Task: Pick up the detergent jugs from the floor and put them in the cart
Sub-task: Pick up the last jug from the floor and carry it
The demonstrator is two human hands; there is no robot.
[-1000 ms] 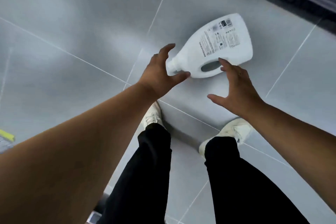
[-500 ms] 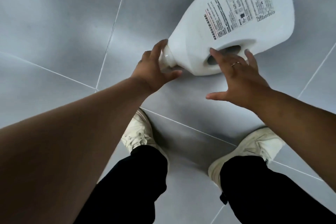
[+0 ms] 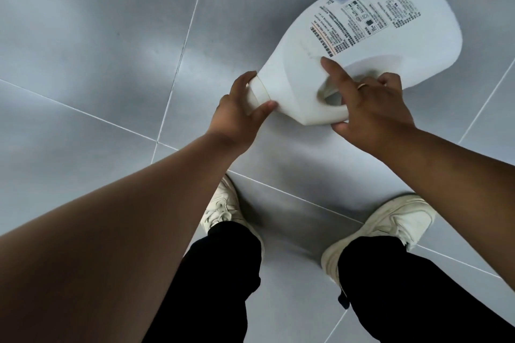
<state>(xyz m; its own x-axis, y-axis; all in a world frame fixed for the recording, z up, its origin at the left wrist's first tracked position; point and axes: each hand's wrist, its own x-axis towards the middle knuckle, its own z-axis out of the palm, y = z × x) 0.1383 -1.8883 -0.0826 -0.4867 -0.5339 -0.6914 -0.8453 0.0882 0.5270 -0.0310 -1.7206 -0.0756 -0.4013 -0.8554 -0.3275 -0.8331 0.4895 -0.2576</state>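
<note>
Two white shoes (image 3: 390, 220) and black trouser legs (image 3: 223, 287) stand at 6 o'clock on the grey tiled floor (image 3: 97, 36). Near centre, the left hand (image 3: 239, 115) grips the cap (image 3: 257, 95), thumb and fingers curled closely round it. At its 3 o'clock, the right hand (image 3: 373, 113) holds the handle (image 3: 324, 117), fingers hooked through the opening, forefinger straight. The jug (image 3: 348, 44) lies on its side, label (image 3: 365, 17) up, base toward 1 o'clock; floor contact cannot be told.
</note>
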